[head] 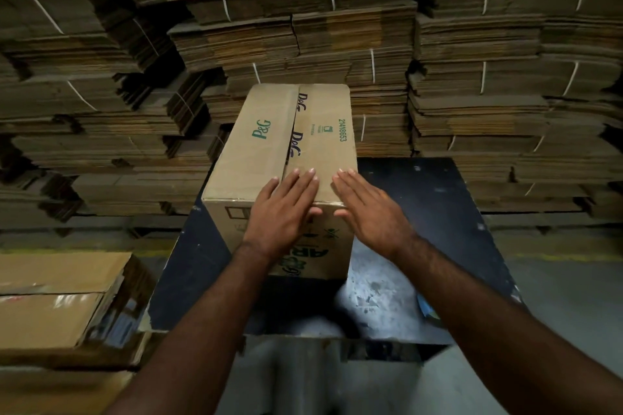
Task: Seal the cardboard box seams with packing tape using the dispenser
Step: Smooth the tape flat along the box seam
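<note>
A brown cardboard box (pixel 263 148) with green print stands on a dark table (pixel 431 212), its long side running away from me. Its two top flaps are folded shut and meet at a centre seam (pixel 292 131); the left flap overlaps the right slightly. My left hand (pixel 286 209) lies flat with fingers spread over the near end of the seam and the box's front top edge. My right hand (pixel 367 209) rests flat on the right flap's near corner. Neither hand holds anything. No tape dispenser is in view.
Tall stacks of flattened, strapped cardboard (pixel 472 77) fill the whole background behind the table. At the lower left sits a closed box (pixel 57 303) with shiny tape along its top. A small blue item (pixel 426 308) lies near the table's front right edge.
</note>
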The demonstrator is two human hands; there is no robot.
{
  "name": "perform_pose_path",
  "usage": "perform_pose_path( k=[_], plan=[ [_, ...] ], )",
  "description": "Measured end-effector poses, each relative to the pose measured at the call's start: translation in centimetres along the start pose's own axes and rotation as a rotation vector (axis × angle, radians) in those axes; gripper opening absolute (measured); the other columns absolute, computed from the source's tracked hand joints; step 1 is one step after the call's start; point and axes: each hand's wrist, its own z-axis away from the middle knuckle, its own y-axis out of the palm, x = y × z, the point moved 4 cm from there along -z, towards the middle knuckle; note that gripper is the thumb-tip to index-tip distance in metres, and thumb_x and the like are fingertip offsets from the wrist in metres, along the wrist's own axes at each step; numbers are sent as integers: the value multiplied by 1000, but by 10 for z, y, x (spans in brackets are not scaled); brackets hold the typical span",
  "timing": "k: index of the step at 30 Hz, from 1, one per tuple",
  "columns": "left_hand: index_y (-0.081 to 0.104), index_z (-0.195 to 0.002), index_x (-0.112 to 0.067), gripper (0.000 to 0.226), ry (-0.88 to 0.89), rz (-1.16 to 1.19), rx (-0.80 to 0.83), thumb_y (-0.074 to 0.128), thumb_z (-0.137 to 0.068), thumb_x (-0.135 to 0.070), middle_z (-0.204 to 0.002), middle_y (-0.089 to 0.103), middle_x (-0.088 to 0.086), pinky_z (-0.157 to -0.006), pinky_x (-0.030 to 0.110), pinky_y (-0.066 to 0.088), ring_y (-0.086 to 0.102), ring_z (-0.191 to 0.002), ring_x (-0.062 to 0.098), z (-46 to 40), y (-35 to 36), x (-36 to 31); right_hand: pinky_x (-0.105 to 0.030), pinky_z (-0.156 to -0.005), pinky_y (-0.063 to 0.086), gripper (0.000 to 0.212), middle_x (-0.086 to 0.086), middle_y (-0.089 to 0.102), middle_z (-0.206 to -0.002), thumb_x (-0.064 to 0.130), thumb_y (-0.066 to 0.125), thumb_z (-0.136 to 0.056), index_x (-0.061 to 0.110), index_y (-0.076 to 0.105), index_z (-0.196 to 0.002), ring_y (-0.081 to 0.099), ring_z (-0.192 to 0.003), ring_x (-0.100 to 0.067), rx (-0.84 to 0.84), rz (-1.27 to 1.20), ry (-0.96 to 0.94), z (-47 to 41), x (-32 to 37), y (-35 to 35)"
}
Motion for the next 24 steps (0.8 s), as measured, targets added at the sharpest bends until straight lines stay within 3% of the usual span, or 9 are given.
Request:
perform_pose_path(
  k=[3, 5, 7, 9, 11, 13, 18, 24],
  plan=[
    [19, -158, -16, 59, 25, -35, 10, 30, -106, -44, -166, 12, 6, -122, 47, 17, 11, -153, 23, 9, 3, -2, -39, -114, 30, 69, -6, 16, -164, 53, 29, -101, 12, 18, -157, 12, -151, -17, 42, -34, -26, 4, -2, -2],
    [22, -157, -15, 59, -15, 5, -5, 27, -106, -45, -166, 16, 6, -123, 47, 14, 11, -153, 21, 11, -3, -5, -36, -117, 25, 77, -4, 10, -165, 56, 37, -99, 13, 13, -158, 7, -152, -15, 21, -150, 31, 14, -4, -3],
    [28, -155, -14, 60, -27, 79, -23, 20, -106, -48, -163, 25, 5, -123, 46, 15, 18, -152, 19, 6, -13, -16, -33, -118, 26, 77, -5, 24, -162, 50, 55, -95, 13, 24, -156, 22, -148, -15, -96, -457, 219, 28, -9, -3],
    [33, -153, -13, 61, 15, 145, -56, 18, -105, -49, -160, 32, 6, -123, 45, 17, 26, -149, 18, -3, -21, -35, -37, -111, 40, 60, -5, 50, -144, 31, 70, -90, 13, 47, -142, 49, -131, -15, -209, -825, 479, 40, -16, 3],
    [37, -152, -12, 61, 64, 183, -75, 20, -105, -47, -158, 36, 6, -121, 43, 19, 31, -147, 19, -16, -25, -56, -44, -101, 50, 30, -4, 69, -117, 23, 68, -88, 14, 66, -117, 64, -108, -15, -257, -1146, 675, 46, -15, 8],
    [39, -151, -12, 60, 68, 174, -59, 22, -104, -46, -158, 37, 7, -121, 43, 21, 32, -147, 19, -28, -19, -67, -44, -94, 52, 21, -6, 74, -97, 31, 62, -86, 16, 72, -95, 69, -94, -17, -272, -1321, 785, 47, -11, 10],
    [54, -141, -11, 53, -2, 130, -133, 43, -99, -41, -147, 53, 7, -109, 42, 39, 49, -136, 21, -32, -5, -72, -35, -84, 54, 25, -3, 73, -87, 32, 55, -98, 14, 70, -89, 68, -88, -15, -222, -1409, 891, 42, -7, 11],
    [55, -140, -16, 58, -120, 161, -105, 36, -95, -46, -147, 53, 2, -107, 43, 41, 49, -136, 18, -36, -3, -79, -28, -78, 53, 23, -2, 73, -91, 32, 59, -96, 12, 69, -96, 69, -91, -13, -179, -1435, 867, 34, -10, 1]
  ],
)
